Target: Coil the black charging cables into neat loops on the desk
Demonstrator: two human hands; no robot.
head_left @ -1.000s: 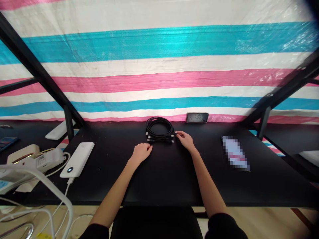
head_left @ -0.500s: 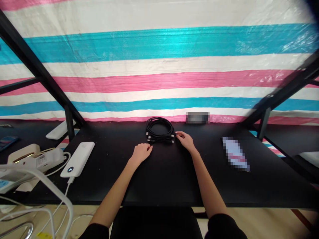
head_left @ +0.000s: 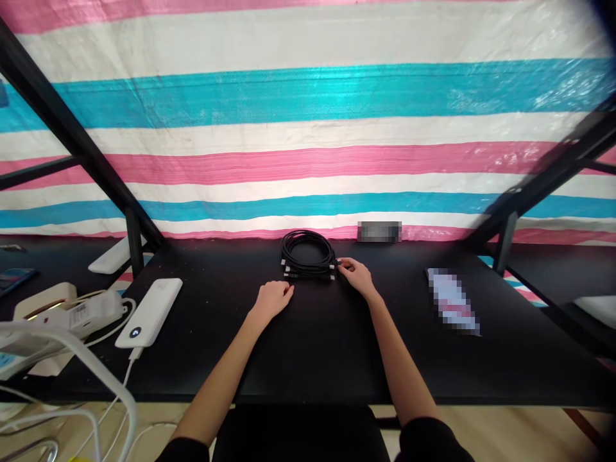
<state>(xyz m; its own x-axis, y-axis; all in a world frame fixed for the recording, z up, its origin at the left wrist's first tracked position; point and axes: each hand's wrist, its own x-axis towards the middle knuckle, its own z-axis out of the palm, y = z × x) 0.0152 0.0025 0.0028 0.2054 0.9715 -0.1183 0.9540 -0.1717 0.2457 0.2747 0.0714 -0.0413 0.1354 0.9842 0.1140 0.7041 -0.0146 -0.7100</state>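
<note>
A coiled bundle of black cables [head_left: 308, 264] lies on the black table [head_left: 317, 346], its several silver-tipped plugs gathered along the near side. At the right edge of the coil, the thumb and fingertips of my right hand [head_left: 357, 277] pinch a black cable; the exact spot they grip is partly hidden. My left hand [head_left: 273, 299] rests on the table just short of the coil, on its near left. Its fingers are curled into a loose fist, no object shows in them, and it stays apart from the plugs.
A white power bank [head_left: 150, 313] with a plugged-in cord lies left, beside a white power strip [head_left: 79, 317] and looping white cords. At right is a blurred flat packet [head_left: 453, 301]. A blurred dark box [head_left: 379, 231] stands at the back, before a striped sheet [head_left: 308, 160]. Black frame bars flank the table.
The view has tilted slightly, so everything sits a little lower in the picture. Both hands and the cables keep nearly the same places on the table.
</note>
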